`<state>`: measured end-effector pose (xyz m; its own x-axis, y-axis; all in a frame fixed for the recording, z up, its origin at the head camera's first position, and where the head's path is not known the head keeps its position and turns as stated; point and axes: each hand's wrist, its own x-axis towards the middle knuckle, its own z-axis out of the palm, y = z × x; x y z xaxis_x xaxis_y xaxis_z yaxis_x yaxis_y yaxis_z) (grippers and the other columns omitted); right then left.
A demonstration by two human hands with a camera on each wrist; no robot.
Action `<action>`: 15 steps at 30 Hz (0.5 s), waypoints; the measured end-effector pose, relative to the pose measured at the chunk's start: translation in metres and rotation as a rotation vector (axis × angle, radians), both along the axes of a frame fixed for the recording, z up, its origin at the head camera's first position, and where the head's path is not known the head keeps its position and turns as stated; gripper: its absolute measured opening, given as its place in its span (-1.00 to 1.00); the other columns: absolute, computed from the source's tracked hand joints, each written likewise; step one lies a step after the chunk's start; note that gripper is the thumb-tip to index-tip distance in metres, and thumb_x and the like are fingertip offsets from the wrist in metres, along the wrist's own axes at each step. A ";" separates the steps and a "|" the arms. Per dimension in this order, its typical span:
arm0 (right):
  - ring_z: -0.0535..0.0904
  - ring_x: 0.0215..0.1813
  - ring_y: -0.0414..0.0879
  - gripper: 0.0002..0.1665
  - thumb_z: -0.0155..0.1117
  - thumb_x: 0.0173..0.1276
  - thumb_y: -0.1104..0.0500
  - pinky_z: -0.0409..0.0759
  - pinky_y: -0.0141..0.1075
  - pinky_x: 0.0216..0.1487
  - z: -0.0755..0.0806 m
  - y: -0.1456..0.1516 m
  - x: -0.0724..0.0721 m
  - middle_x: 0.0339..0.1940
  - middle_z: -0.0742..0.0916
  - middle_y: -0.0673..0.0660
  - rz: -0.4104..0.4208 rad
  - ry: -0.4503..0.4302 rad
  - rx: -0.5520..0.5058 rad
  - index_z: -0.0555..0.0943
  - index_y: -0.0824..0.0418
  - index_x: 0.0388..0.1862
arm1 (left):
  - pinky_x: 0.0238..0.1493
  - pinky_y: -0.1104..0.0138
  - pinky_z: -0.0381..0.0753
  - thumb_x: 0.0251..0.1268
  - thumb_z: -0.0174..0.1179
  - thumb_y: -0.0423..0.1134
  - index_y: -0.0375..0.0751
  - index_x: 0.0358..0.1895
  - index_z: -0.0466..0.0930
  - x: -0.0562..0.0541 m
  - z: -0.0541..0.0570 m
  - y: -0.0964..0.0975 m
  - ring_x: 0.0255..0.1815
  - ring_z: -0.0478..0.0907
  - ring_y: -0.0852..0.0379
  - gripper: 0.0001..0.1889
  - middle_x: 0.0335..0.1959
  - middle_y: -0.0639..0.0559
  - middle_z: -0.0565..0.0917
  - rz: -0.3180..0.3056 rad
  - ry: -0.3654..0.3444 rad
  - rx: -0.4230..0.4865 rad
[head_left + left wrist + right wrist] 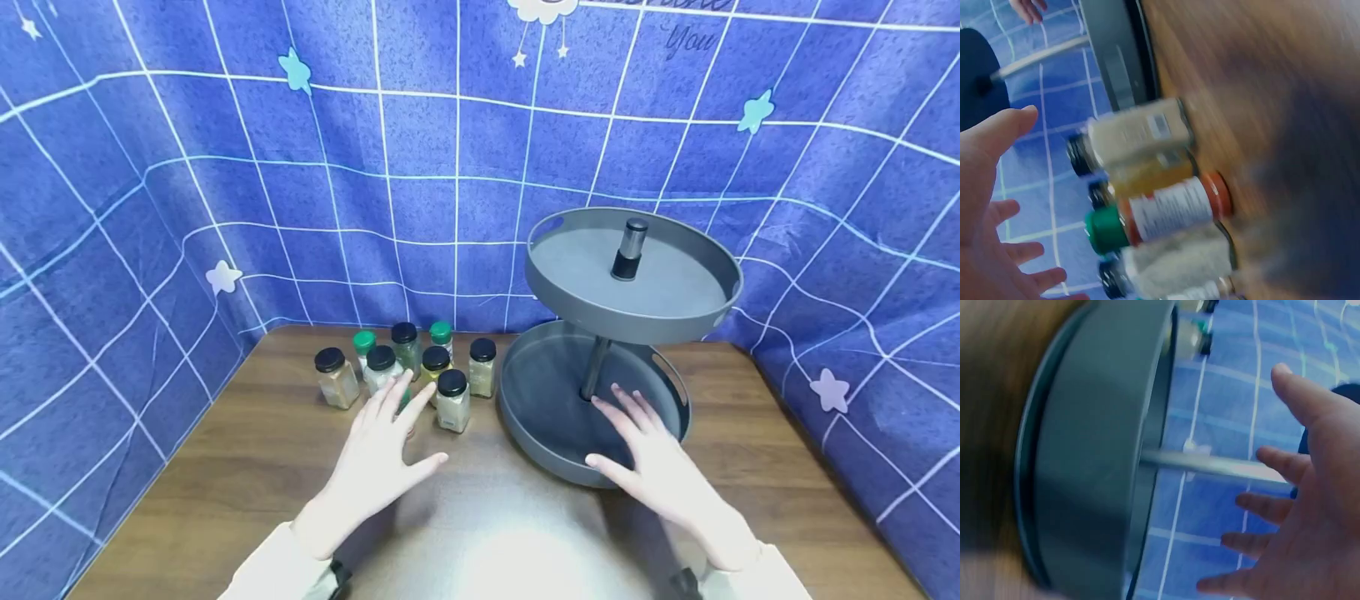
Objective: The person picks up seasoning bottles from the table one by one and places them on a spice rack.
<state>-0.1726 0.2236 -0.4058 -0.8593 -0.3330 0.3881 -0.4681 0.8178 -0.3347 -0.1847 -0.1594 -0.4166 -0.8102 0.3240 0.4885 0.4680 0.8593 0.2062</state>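
My left hand (378,467) hovers with fingers spread just in front of a group of spice jars, holding nothing. Nearest to it are a black-lidded jar of pale powder (453,410) and, in the left wrist view, a green-capped bottle of orange-red spice (1172,209), mostly hidden by the hand in the head view. Fingers apart and holding nothing, my right hand (663,471) is at the front right of a grey two-tier round tray stand. Its lower tray (536,408) and upper tray (682,267) are bare, joined by a metal pole (596,367).
More jars stand at the back left: a black-lidded tan one (337,383), a green-capped one (441,333) and a black-lidded beige one (482,371), among several others. A blue gridded cloth (420,200) hangs behind and beside the wooden table (247,458).
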 end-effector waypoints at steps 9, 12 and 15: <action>0.11 0.40 0.38 -0.24 0.41 0.13 0.04 -0.04 0.15 0.43 0.004 0.068 -0.045 0.39 0.33 0.38 0.088 0.001 -0.098 0.39 0.23 0.29 | 0.26 -0.20 0.19 -0.09 0.44 0.03 0.06 0.43 0.16 -0.040 -0.001 -0.040 0.39 0.15 -0.17 -0.06 0.41 -0.15 0.23 -0.057 -0.081 0.178; 0.09 0.41 0.38 -0.23 0.42 0.12 0.05 -0.08 0.14 0.44 0.000 0.082 -0.056 0.39 0.34 0.35 0.095 -0.025 -0.112 0.39 0.22 0.30 | 0.30 -0.11 0.22 -0.06 0.45 -0.06 0.02 0.41 0.20 -0.048 -0.007 -0.046 0.36 0.22 -0.10 -0.11 0.34 -0.09 0.32 -0.085 -0.125 0.253; 0.06 0.41 0.40 -0.21 0.42 0.12 0.08 -0.04 0.29 0.34 -0.004 0.095 -0.066 0.39 0.32 0.40 0.093 -0.064 -0.136 0.37 0.22 0.32 | 0.27 -0.05 0.29 -0.07 0.46 -0.10 -0.02 0.37 0.26 -0.055 -0.014 -0.051 0.29 0.33 -0.06 -0.15 0.24 -0.07 0.45 -0.080 -0.155 0.334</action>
